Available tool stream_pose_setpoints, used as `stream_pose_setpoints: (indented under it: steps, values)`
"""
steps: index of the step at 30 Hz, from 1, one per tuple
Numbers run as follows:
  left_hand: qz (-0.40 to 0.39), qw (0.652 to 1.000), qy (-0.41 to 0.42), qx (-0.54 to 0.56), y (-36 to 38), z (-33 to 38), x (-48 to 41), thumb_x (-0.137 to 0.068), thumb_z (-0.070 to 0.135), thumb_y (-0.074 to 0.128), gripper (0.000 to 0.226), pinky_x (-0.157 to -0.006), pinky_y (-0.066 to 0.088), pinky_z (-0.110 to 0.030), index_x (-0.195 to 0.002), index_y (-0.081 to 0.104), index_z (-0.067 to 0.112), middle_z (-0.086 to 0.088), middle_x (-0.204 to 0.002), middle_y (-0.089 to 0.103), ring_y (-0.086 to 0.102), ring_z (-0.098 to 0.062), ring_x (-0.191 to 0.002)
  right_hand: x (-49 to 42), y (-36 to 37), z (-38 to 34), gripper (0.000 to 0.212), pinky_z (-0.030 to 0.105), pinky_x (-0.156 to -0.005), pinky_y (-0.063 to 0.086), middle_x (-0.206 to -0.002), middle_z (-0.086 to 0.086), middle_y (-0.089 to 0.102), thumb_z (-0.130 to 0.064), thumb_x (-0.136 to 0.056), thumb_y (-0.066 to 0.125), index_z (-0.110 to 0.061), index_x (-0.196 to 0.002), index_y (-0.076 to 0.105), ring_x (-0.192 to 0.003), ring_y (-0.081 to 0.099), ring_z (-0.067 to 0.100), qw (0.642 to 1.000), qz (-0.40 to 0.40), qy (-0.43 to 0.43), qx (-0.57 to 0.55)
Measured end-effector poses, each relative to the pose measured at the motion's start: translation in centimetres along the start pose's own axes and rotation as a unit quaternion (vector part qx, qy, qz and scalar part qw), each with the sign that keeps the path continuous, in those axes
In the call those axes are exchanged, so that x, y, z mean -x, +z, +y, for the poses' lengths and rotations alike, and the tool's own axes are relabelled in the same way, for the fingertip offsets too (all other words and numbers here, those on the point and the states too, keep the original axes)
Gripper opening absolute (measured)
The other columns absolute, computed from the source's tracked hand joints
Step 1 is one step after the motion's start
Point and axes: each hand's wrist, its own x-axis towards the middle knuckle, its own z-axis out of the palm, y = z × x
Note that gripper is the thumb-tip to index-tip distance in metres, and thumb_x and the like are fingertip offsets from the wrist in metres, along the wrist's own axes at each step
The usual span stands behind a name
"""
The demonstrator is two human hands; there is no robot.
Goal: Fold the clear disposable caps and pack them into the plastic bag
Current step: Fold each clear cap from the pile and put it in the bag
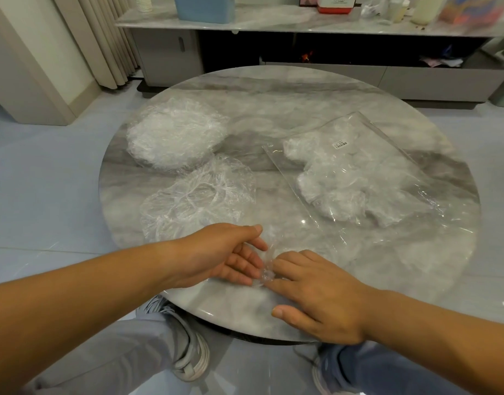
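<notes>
A home living room: a round marble-look coffee table (273,92) on pale floor tiles (45,178), a low grey media cabinet (302,72) behind it, and pleated beige curtains (102,38) at left.

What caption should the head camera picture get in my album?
Left hand and right hand touch a clear cap near the plastic bag.

Round grey marble worktop (273,109) sits right in front of you, glossy, light glare on surface. Pale tiled floor (45,181) all around it. Beyond worktop: low grey cabinet (165,55) with marble top. On it you see blue container (205,8), red-and-white box (335,4), pale bottles (398,10), blurred clutter far right. Beige curtain (102,38) hangs at your far left.
</notes>
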Motion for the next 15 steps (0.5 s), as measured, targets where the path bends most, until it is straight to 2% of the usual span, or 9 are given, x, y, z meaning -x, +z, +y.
stream_pose_setpoints:
  steps: [2, 4, 7, 9, 12, 15]
  values:
    - [-0.004, 1.0, -0.024, -0.017, 0.2, 0.0, -0.1, -0.102, 0.043, 0.051, 0.044, -0.084, 0.06, -0.041, -0.118, 0.063, 0.003, -0.018, -0.096, 0.07, 0.074, -0.031, -0.091, 0.5, -0.3, 0.1, 0.05, 0.032, -0.108, 0.038, -0.145, -0.001, 0.051, -0.05, -0.104, 0.04, -0.021, -0.142, 0.055, -0.131, 0.047, 0.016, 0.999, 0.018, -0.017, -0.034]
    - [-0.007, 0.999, -0.04, -0.026, 0.4, 0.1, -0.2, -0.103, 0.044, 0.051, 0.046, -0.089, 0.06, -0.043, -0.119, 0.062, 0.002, -0.02, -0.098, 0.071, 0.074, -0.034, -0.094, 1.2, -0.5, 0.4, 0.045, 0.03, -0.107, 0.042, -0.144, 0.002, 0.056, -0.043, -0.101, 0.05, -0.016, -0.136, 0.061, -0.13, 0.052, 0.014, 0.994, 0.067, -0.028, -0.084]
    - [-0.018, 0.998, -0.061, -0.026, 0.8, 0.7, -0.2, -0.103, 0.047, 0.048, 0.049, -0.09, 0.059, -0.044, -0.122, 0.061, 0.004, -0.025, -0.104, 0.073, 0.074, -0.037, -0.097, 1.9, -1.0, 0.9, 0.036, 0.036, -0.098, 0.049, -0.134, 0.003, 0.062, -0.036, -0.098, 0.055, -0.013, -0.121, 0.069, -0.123, 0.058, 0.015, 0.983, 0.147, -0.014, -0.109]
    - [-0.03, 0.997, -0.065, -0.028, 0.9, 1.1, -0.2, -0.103, 0.049, 0.046, 0.051, -0.093, 0.058, -0.045, -0.125, 0.061, 0.005, -0.029, -0.111, 0.07, 0.073, -0.039, -0.099, 1.9, -1.2, 1.0, 0.035, 0.04, -0.1, 0.046, -0.139, 0.004, 0.058, -0.036, -0.097, 0.057, -0.013, -0.121, 0.069, -0.129, 0.054, 0.019, 0.979, 0.176, -0.021, -0.103]
    - [-0.045, 0.997, -0.062, -0.03, 0.8, 1.1, -0.2, -0.102, 0.053, 0.045, 0.054, -0.096, 0.057, -0.047, -0.127, 0.061, 0.008, -0.032, -0.116, 0.067, 0.072, -0.04, -0.102, 1.5, -1.5, 0.7, 0.047, 0.04, -0.113, 0.034, -0.154, 0.002, 0.045, -0.047, -0.098, 0.054, -0.019, -0.136, 0.06, -0.147, 0.035, 0.02, 0.988, 0.13, -0.042, -0.066]
    - [-0.053, 0.996, -0.06, -0.038, 0.7, 1.1, -0.3, -0.101, 0.055, 0.044, 0.055, -0.094, 0.057, -0.045, -0.128, 0.062, 0.011, -0.028, -0.114, 0.069, 0.072, -0.039, -0.102, 1.5, -1.1, 0.9, 0.049, 0.036, -0.115, 0.03, -0.143, -0.003, 0.052, -0.054, -0.1, 0.048, -0.022, -0.136, 0.058, -0.144, 0.036, 0.016, 0.997, 0.065, -0.038, -0.032]
